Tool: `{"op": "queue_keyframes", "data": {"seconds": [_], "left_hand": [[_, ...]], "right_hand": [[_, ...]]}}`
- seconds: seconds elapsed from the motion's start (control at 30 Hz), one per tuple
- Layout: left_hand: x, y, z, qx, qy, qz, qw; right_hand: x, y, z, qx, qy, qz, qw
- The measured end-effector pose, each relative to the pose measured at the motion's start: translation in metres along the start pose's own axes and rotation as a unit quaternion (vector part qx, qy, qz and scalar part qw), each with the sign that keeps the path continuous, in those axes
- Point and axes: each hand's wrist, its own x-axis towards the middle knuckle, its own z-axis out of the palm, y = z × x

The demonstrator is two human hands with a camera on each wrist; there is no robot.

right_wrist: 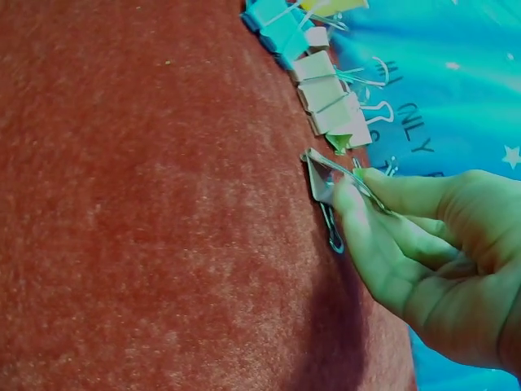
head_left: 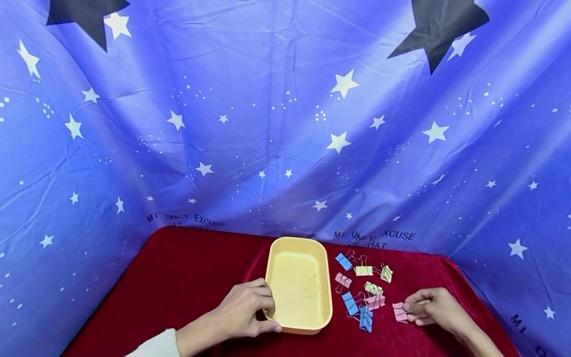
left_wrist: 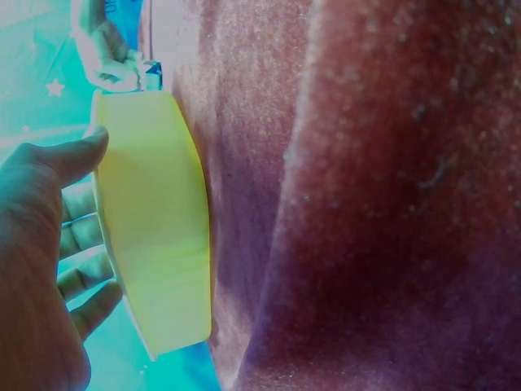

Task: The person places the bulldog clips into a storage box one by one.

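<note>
A yellow rectangular tray [head_left: 300,297] stands on the red cloth, its inside bare. My left hand [head_left: 245,308] grips its near left corner, fingers over the rim and thumb along the outer wall; the left wrist view shows the tray's side [left_wrist: 155,220] with the thumb on the rim. On the right, my right hand [head_left: 434,310] pinches a pink binder clip [head_left: 400,313] by its wire handle. In the right wrist view that binder clip [right_wrist: 319,181] appears edge-on between thumb and fingertips, close over the cloth, with its other handle hanging down.
Between the tray and my right hand lie several binder clips: blue ones such as the near blue clip [head_left: 366,319], yellow ones like the yellow clip [head_left: 363,270], and pink ones like the pink clip [head_left: 343,280]. A blue star-patterned curtain [head_left: 285,148] encloses the red-covered table [head_left: 187,267].
</note>
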Motion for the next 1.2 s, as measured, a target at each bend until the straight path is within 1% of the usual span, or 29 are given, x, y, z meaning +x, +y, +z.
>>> {"op": "queue_keyframes", "data": {"seconds": [0.13,0.2,0.37,0.47,0.57,0.7,0.77,0.87,1.0,1.03,1.2], "left_hand": [[-0.001,0.0,0.0,-0.001,-0.004,-0.004,1.0],[-0.001,-0.001,-0.001,0.0,-0.006,-0.006,1.0],[-0.003,-0.001,-0.002,-0.001,-0.007,-0.015,0.9999],[-0.004,-0.001,-0.003,-0.003,-0.006,-0.021,0.9998],[-0.004,-0.001,-0.003,-0.005,-0.006,-0.023,0.9997],[-0.004,0.0,-0.004,-0.01,-0.01,-0.023,0.9996],[-0.004,0.0,-0.004,-0.012,-0.011,-0.022,0.9996],[-0.004,-0.001,-0.004,-0.012,-0.011,-0.021,0.9996],[-0.004,0.0,-0.004,-0.013,-0.004,-0.021,0.9997],[-0.004,0.0,-0.004,-0.013,-0.003,-0.021,0.9997],[-0.003,0.002,-0.003,-0.015,0.004,-0.024,0.9996]], "right_hand": [[0.001,0.006,-0.009,0.062,-0.047,0.017,0.9968],[0.0,0.009,-0.014,0.092,-0.076,0.014,0.9928],[-0.002,0.015,-0.023,0.177,-0.14,0.019,0.974],[-0.003,0.018,-0.025,0.22,-0.151,0.032,0.9632],[-0.005,0.02,-0.027,0.265,-0.148,0.046,0.9517],[-0.008,0.021,-0.031,0.327,-0.145,0.055,0.9323],[-0.009,0.02,-0.034,0.351,-0.146,0.051,0.9238],[-0.009,0.017,-0.036,0.36,-0.144,0.044,0.9206],[-0.008,0.011,-0.037,0.361,-0.138,0.037,0.9216],[-0.007,0.01,-0.037,0.368,-0.139,0.033,0.9189],[-0.004,0.005,-0.038,0.362,-0.141,0.02,0.9214]]}}
